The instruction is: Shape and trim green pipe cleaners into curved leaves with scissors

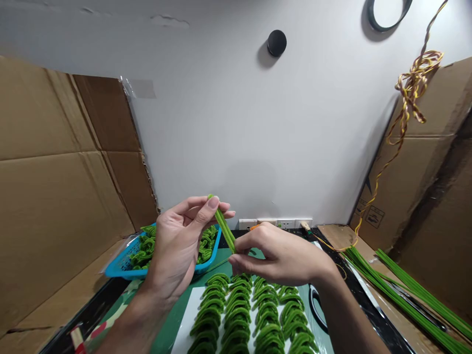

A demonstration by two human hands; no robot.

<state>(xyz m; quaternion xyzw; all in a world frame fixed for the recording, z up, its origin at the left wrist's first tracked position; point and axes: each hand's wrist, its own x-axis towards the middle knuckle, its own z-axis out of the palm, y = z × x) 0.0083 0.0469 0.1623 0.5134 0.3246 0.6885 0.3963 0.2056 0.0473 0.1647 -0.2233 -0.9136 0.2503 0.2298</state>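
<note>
A short bundle of green fuzzy stems slants between my two hands. My left hand pinches its upper end between thumb and fingers. At the lower end, the thumb and index finger of my right hand are closed on it. Below my hands, rows of curved green fuzzy pieces lie on a white sheet, which rests on a green mat. Behind my left hand is a blue basket holding more green twisted pieces.
Long green stems lie at the right beside a metal tool. Black-handled scissors are partly hidden by my right forearm. Cardboard panels stand at both sides. Power sockets and a hanging yellow-brown wire are at the wall.
</note>
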